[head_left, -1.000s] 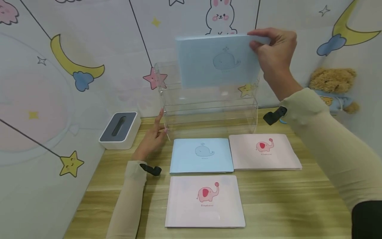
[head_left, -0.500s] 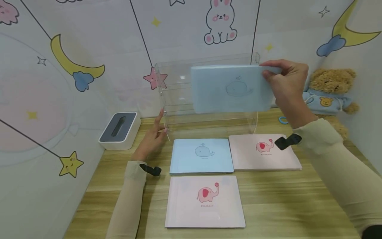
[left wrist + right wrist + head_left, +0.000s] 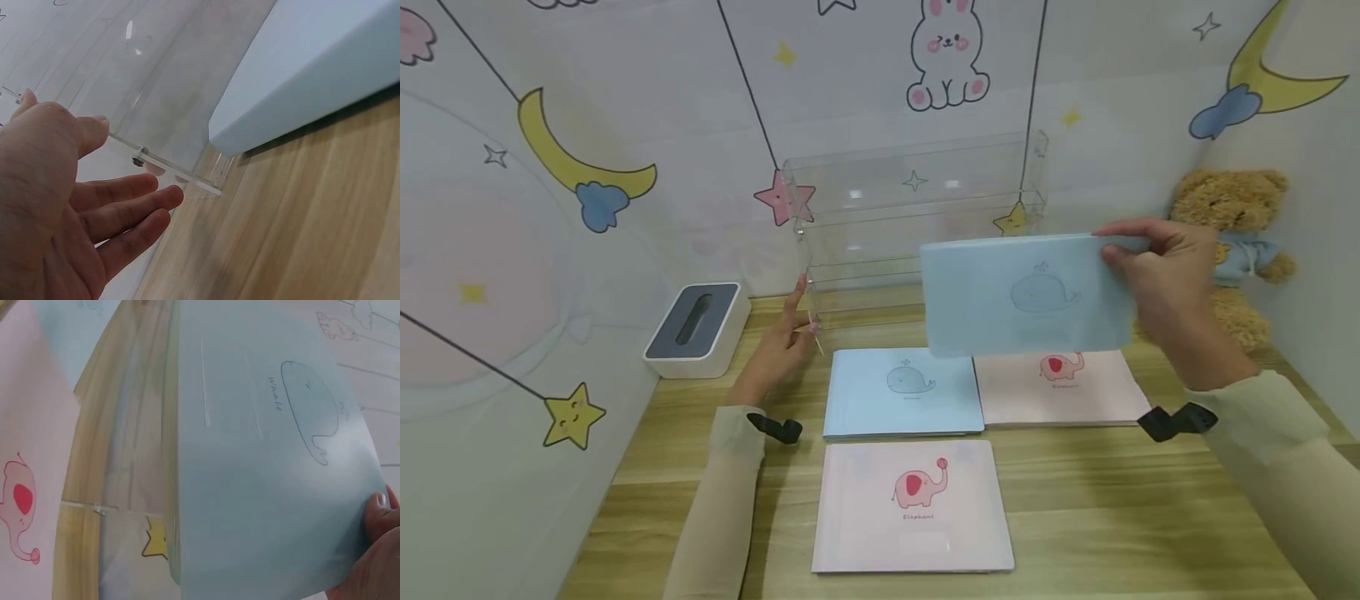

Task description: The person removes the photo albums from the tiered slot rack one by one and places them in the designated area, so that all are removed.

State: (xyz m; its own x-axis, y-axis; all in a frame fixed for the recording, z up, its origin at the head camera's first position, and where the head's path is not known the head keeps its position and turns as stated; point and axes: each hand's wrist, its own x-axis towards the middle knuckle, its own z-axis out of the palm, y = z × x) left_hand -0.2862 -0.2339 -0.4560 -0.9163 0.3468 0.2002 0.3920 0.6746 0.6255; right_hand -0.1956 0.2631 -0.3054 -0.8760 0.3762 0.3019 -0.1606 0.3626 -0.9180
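Note:
My right hand pinches the upper right corner of a light blue book with a whale drawing, held up in front of the clear acrylic rack. In the right wrist view, the thumb lies on its cover, which reads "Whale". My left hand touches the rack's lower left side with mostly straight fingers. Below the rack lies another blue whale book. To its right, a pink elephant book is partly hidden by the raised one. A second pink elephant book lies nearer me.
A white box with a dark grey slotted top stands left of the rack. At the back right sits a teddy bear in a blue top. A wall with cartoon prints rises behind the wooden table.
My right hand has brought the blue whale book down and to the right, from before the rack's top to above the right pink book. My left hand stays at the rack's side.

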